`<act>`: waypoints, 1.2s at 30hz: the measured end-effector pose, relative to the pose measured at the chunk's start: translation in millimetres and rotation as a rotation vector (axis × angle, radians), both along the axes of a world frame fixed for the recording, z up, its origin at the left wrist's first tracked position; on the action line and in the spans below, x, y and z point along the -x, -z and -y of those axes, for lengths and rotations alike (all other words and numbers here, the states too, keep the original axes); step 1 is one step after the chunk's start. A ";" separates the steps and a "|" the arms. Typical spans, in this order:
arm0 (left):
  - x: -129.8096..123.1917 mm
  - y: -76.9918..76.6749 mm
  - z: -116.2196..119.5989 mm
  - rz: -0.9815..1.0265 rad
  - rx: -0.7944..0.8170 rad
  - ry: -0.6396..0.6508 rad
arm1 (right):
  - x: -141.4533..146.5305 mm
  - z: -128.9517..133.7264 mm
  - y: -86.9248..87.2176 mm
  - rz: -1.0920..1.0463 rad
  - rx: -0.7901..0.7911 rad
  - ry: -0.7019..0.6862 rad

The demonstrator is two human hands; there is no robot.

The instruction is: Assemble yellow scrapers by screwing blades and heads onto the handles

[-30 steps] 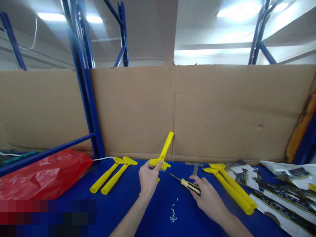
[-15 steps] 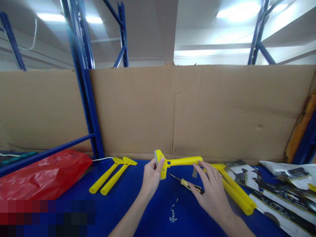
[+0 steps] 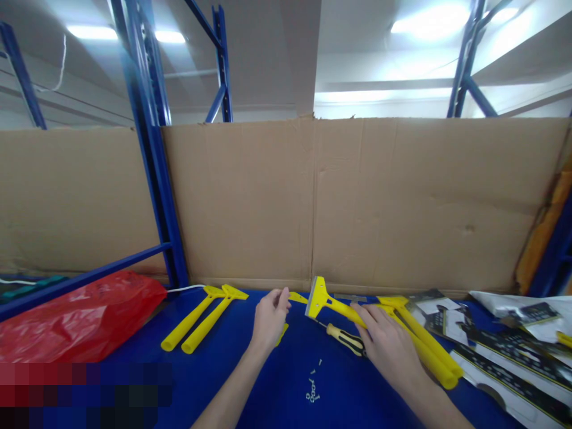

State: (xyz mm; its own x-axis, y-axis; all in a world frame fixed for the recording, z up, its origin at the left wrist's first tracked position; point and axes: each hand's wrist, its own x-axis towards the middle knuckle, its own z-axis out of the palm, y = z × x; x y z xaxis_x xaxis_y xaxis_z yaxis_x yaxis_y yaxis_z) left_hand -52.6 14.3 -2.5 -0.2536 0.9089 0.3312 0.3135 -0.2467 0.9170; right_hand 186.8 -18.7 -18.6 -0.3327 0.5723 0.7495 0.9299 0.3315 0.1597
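My right hand (image 3: 388,341) is closed around the handle of a yellow scraper (image 3: 318,298), whose head points left and up with a metal blade along its left edge. My left hand (image 3: 270,322) is just left of the scraper head, apart from it, with fingers curled together; I cannot make out whether anything is in them. A yellow piece (image 3: 298,297) shows beyond its fingertips and another yellow bit (image 3: 282,334) below them, both partly hidden. Under the scraper lies a screwdriver (image 3: 346,339) with a yellow-and-black handle. Several small screws and nuts (image 3: 313,390) lie nearer to me.
Two yellow scraper handles (image 3: 203,322) lie at left, beside a red plastic bag (image 3: 84,313). More yellow handles (image 3: 431,351) and packaged items (image 3: 518,369) are at right. Behind the blue table (image 3: 268,393) stands a cardboard wall (image 3: 250,202) with a blue rack post (image 3: 156,179).
My left hand has let go of the scraper head and drawn slightly left. My right hand has closed on the handle, and the scraper has shifted right and tilted.
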 end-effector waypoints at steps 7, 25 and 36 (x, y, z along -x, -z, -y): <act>37.8 1.1 -4.6 -0.751 0.045 -0.479 | -10.3 1.1 -12.7 0.049 0.152 0.373; 60.2 16.8 0.1 -1.252 0.278 -0.758 | -31.5 2.7 -24.2 0.023 0.258 0.669; 66.8 10.0 1.2 -1.267 0.360 -0.629 | -21.1 -4.8 -13.2 0.028 0.290 0.371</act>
State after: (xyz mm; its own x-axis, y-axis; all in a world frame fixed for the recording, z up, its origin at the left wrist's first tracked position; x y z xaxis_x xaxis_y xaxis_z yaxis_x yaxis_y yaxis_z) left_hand -119.5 13.1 -12.5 -0.3496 0.8407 0.4136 0.9088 0.4116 -0.0684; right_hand 207.9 -13.9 -5.4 -0.0845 0.8410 0.5344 0.9905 0.0127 0.1366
